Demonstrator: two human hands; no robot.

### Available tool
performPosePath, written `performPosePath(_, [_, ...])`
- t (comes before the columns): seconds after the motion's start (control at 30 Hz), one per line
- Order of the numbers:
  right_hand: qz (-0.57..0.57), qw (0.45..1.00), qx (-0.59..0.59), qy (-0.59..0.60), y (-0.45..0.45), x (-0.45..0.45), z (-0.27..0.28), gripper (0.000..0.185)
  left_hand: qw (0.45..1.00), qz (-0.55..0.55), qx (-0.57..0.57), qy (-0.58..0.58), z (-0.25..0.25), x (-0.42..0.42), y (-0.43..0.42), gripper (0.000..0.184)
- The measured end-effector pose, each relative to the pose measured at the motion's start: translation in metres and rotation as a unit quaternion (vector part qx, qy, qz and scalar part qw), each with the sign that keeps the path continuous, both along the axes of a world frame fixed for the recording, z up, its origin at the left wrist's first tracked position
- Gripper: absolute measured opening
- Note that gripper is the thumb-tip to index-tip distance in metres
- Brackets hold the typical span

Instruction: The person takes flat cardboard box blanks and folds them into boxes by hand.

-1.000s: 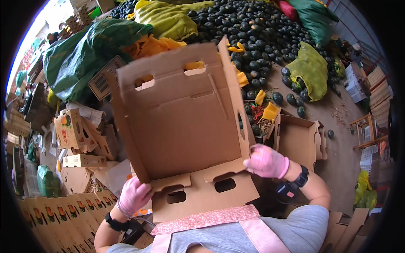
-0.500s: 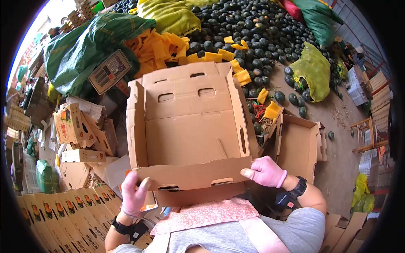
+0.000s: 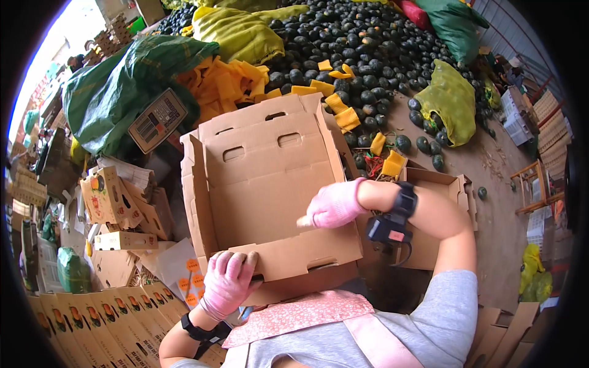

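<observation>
A brown cardboard box (image 3: 264, 196), open at the top, lies in front of me with its far flap raised and hand slots in its walls. My left hand (image 3: 229, 282), in a pink glove, grips the near wall at its left end, fingers over the top edge. Over the box's right part is my right hand (image 3: 334, 205), also gloved in pink, its fingers closed and pointing left just inside the near wall. Whether it pinches the thin strip seen there before is hidden. Both wrists wear black bands.
Dark green round squashes (image 3: 368, 49) lie heaped ahead, with yellow cloths beside them. A scale (image 3: 157, 121) leans at the left near a green sack (image 3: 116, 92). Another open box (image 3: 429, 245) sits at the right. Printed cartons (image 3: 92, 319) line the lower left.
The near wall has been folded up. My right hand has left the right corner and moved left over the box; my left hand has shifted right along the near wall.
</observation>
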State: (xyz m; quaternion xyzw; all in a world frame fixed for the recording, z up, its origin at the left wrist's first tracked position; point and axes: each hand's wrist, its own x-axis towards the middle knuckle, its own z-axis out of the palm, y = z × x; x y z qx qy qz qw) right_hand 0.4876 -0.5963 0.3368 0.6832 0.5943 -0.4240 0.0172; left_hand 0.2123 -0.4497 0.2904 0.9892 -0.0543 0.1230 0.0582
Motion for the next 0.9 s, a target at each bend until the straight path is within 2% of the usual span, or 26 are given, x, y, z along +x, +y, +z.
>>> performPosePath(0.03, [-0.060,0.978,-0.194,0.041,0.011,-0.007,0.022,0.072,1.000,0.000,0.002,0.001,0.001,0.000,0.000,0.074])
performPosePath(0.07, [0.001,0.980,-0.197,0.034,0.014,-0.007,-0.005,0.076,1.000,0.002,0.001,-0.001,0.000,0.001,0.000,0.074])
performPosePath(0.13, [-0.006,0.989,-0.110,0.097,0.002,-0.007,-0.040,0.076,1.000,0.003,-0.006,0.026,0.001,0.001,-0.001,0.073])
performPosePath(0.2, [-0.091,0.994,0.021,0.059,0.001,-0.002,-0.055,0.062,0.999,0.006,-0.006,0.039,-0.003,0.003,-0.002,0.075])
performPosePath(0.27, [-0.172,0.981,0.054,-0.065,0.015,0.003,-0.023,0.053,0.998,0.008,0.001,0.055,0.002,0.007,-0.006,0.076])
performPosePath(0.3, [-0.137,0.827,0.454,-0.303,0.007,0.014,-0.053,0.045,0.996,0.019,-0.007,0.088,0.009,0.009,-0.005,0.077])
performPosePath(0.4, [-0.032,0.833,0.521,-0.184,-0.016,-0.009,-0.008,0.051,0.993,0.001,0.007,0.117,0.019,0.016,0.000,0.073])
performPosePath(0.43, [0.025,0.907,0.379,-0.181,-0.026,-0.031,0.008,0.055,0.992,-0.003,0.006,0.127,0.022,0.019,0.001,0.070])
performPosePath(0.47, [0.082,0.955,0.226,-0.172,-0.037,-0.054,0.015,0.058,0.990,-0.009,0.005,0.138,0.024,0.022,0.001,0.067])
performPosePath(0.53, [0.118,0.953,0.177,-0.215,-0.058,-0.079,-0.003,0.062,0.984,-0.028,-0.005,0.177,0.017,0.024,0.000,0.063])
performPosePath(0.6, [0.094,0.975,0.107,-0.171,-0.061,-0.074,-0.020,0.062,0.971,-0.057,-0.020,0.232,-0.004,0.023,0.001,0.061])
performPosePath(0.63, [0.081,0.983,0.074,-0.150,-0.059,-0.072,-0.021,0.061,0.974,-0.068,0.009,0.217,-0.005,0.022,0.000,0.056])
performPosePath(0.7, [-0.003,0.997,0.058,-0.050,-0.052,-0.057,-0.017,0.053,0.972,-0.069,-0.003,0.225,-0.002,0.024,0.002,0.055])
performPosePath(0.77, [-0.102,0.994,0.004,0.033,-0.035,-0.046,-0.014,0.060,0.971,-0.067,-0.016,0.231,0.001,0.025,0.002,0.055])
performPosePath(0.87, [0.013,0.990,-0.142,-0.009,-0.005,-0.032,-0.018,0.056,0.972,-0.062,-0.022,0.225,0.000,0.027,0.001,0.055])
performPosePath(0.9, [-0.001,0.991,-0.132,-0.005,0.009,-0.024,-0.016,0.052,0.973,-0.059,-0.011,0.223,-0.003,0.026,-0.001,0.055])
